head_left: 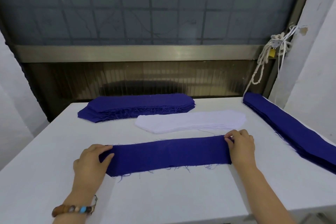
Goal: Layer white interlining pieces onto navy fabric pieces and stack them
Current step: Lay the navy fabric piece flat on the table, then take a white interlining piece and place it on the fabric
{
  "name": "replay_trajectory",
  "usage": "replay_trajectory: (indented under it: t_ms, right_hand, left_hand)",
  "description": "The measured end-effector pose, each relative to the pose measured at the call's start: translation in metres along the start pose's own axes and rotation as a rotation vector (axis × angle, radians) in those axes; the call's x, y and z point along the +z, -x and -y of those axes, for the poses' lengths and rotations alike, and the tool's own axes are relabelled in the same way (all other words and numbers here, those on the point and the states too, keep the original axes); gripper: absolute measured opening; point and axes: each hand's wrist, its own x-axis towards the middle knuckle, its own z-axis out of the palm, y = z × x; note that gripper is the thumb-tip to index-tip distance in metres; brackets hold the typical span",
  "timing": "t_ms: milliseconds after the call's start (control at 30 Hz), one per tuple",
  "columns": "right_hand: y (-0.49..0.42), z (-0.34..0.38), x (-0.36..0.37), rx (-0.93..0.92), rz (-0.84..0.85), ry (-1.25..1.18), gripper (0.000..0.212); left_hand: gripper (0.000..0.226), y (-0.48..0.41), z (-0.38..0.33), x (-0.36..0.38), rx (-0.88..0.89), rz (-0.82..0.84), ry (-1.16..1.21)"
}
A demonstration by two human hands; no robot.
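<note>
A single navy fabric piece [167, 153] lies flat on the white table [163, 196] in front of me. My left hand [91, 162] grips its left end, thumb on top of the cloth. My right hand [241, 148] pinches its right end with curled fingers. Behind it lies a stack of white interlining pieces [190, 122]. Farther back sits a stack of navy pieces [136, 107]. Another navy stack [294, 132] runs along the table's right edge.
A window frame and dark panel stand behind the table. White rope [263, 60] hangs at the back right corner. White walls close in on both sides. A beaded bracelet [72, 210] is on my left wrist.
</note>
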Motion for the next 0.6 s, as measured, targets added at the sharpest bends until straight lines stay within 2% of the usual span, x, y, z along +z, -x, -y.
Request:
replay_trajectory:
  t_ms: [200,400,600]
  right_hand:
    - [-0.002,0.0,-0.001,0.04,0.088,-0.069,0.013]
    - [-0.014,-0.001,-0.004,0.045,0.176,-0.008,0.01]
    - [-0.041,0.014,0.004,0.005,0.17,-0.036,0.009]
  left_hand:
    - [0.025,0.001,-0.002,-0.003,-0.011,0.045,-0.041]
    - [0.025,-0.023,-0.015,-0.007,-0.064,0.211,-0.187]
    - [0.027,-0.062,-0.062,0.025,-0.009,0.203,0.007]
